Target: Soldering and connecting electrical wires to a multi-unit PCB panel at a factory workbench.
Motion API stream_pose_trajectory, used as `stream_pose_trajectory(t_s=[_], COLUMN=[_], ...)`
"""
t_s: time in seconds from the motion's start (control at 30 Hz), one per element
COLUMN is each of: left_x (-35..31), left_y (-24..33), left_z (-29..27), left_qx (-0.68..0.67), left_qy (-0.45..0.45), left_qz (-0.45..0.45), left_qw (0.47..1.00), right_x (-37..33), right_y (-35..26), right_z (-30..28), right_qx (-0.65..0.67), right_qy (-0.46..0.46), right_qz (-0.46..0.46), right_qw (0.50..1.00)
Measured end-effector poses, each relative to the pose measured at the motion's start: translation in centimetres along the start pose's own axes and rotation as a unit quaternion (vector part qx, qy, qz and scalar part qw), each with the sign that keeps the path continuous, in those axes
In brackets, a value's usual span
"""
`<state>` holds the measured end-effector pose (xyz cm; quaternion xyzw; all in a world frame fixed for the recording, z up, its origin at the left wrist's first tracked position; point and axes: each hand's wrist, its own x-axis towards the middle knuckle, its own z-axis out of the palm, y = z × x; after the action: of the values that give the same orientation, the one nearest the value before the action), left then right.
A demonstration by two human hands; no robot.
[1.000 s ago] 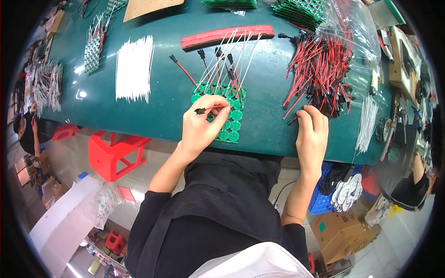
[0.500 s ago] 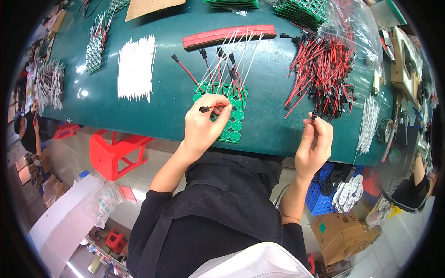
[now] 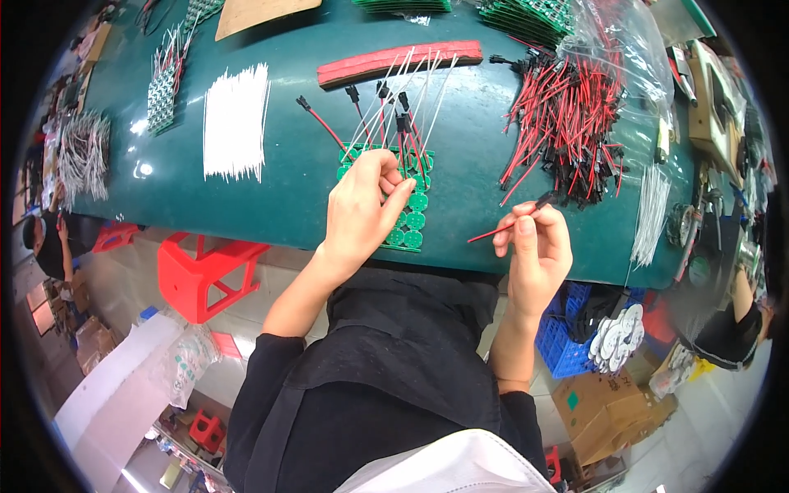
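My left hand (image 3: 362,209) is over a panel of green circuit boards (image 3: 415,222), thumb and fingers pinched together at its middle. What lies between the fingertips is hidden; the wire of a black connector (image 3: 403,123) runs down to them. Several red-and-black connector leads (image 3: 322,123) and thin white wires (image 3: 448,78) rise from the panel's far part, the white ones leaning on a red-topped strip (image 3: 362,69). To the right, my right hand (image 3: 538,255) pinches a connector lead (image 3: 503,232), its red wire end pointing left and its black plug at the fingertips.
A heap of red-and-black leads (image 3: 567,115) lies at the right beside a clear plastic bag (image 3: 629,49). Bundles of white wires (image 3: 236,123) lie left, and another bundle (image 3: 651,215) far right. Stacked green boards (image 3: 526,20) stand at the back. A red stool (image 3: 205,279) is below the table edge.
The lead whose plug showed across my left hand no longer shows there. My right hand has moved slightly left, and the lead in it now shows lengthwise, its red wire toward the panel.
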<state>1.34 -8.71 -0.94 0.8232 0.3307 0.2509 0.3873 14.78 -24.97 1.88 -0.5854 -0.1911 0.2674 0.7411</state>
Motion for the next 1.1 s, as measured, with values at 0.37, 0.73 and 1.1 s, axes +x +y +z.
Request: stream_pose_trajectory(t_s=[0.37, 0.73, 1.1], left_x=[-1.0, -0.4, -0.7], left_y=[2.6, -0.4, -1.5], left_z=[-2.4, -3.9, -2.8], left_qx=[-0.218, -0.212, -0.091], left_qy=[-0.226, -0.055, -0.007], left_qz=[0.045, -0.110, -0.021], left_qw=[0.948, 0.969, 0.996], right_x=[-0.2, 4.1, 3.3], right_y=[0.5, 1.0, 1.1], right_z=[3.5, -2.6, -2.6], right_qx=[-0.020, -0.645, -0.507], right_qy=[-0.121, -0.150, -0.060], right_qz=[0.042, -0.261, -0.333], right_qw=[0.992, 0.702, 0.793])
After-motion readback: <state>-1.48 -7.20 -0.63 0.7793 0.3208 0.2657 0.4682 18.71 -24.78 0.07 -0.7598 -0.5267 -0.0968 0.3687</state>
